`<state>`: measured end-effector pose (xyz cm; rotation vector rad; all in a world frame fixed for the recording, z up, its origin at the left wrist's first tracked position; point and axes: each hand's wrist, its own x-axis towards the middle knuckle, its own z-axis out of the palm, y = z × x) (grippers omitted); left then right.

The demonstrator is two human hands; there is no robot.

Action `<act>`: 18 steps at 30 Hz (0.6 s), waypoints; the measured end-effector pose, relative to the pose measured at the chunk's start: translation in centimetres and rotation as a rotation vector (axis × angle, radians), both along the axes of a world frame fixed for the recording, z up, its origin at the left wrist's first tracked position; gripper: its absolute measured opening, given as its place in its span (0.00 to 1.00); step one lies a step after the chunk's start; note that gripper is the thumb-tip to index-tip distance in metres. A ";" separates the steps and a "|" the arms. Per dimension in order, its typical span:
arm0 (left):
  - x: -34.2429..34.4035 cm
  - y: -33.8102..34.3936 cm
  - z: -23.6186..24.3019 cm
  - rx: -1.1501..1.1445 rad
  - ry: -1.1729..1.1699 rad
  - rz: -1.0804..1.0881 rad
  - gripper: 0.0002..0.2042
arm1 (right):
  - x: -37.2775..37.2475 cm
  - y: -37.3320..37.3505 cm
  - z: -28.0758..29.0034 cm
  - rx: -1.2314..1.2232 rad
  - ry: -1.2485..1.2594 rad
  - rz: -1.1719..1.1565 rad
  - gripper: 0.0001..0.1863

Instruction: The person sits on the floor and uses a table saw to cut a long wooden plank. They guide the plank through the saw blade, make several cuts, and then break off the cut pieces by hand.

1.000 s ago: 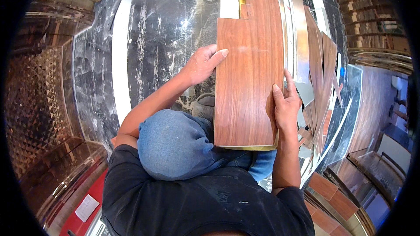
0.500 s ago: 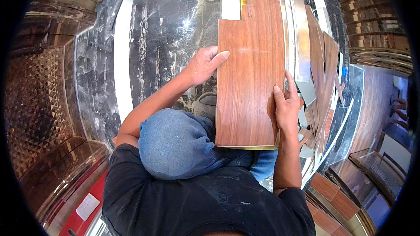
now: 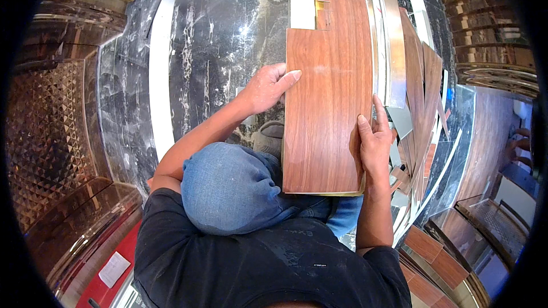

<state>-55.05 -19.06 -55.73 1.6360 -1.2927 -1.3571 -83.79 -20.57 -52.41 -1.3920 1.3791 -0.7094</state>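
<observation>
A long reddish-brown wood-grain plank (image 3: 325,108) lies lengthwise in front of me, its near end over my lap. An angular notch is cut into its far left side, and a pale surface with small wood-coloured pieces (image 3: 323,8) shows there. My left hand (image 3: 271,86) pinches the left edge, thumb on top and fingers partly hidden beneath. On the right edge, my right hand (image 3: 375,137) holds with the thumb on top, its index finger pointing forward along the side. A thin yellowish edge shows under the plank's near end.
Right of the plank lie metal strips (image 3: 391,40) and a heap of wood offcuts (image 3: 419,91). More reddish boards (image 3: 425,245) sit at lower right. Black marble-look flooring (image 3: 211,51) carries white dust. Patterned bronze-coloured panels (image 3: 54,142) stand at left. A person's hand (image 3: 520,144) shows far right.
The plank and both hands have shifted very slightly toward me and to the right. Both hands keep the same hold on its edges.
</observation>
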 end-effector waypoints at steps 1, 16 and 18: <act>0.1 0.1 -0.3 -0.007 0.004 0.003 0.20 | 0.0 0.0 0.0 -0.009 0.002 0.007 0.31; -0.6 0.0 1.3 -0.039 0.048 0.066 0.22 | 0.0 -0.2 0.0 -0.013 0.057 0.011 0.31; -0.3 -0.3 1.3 -0.026 0.029 0.047 0.21 | 0.2 -0.3 0.1 0.008 0.001 -0.009 0.31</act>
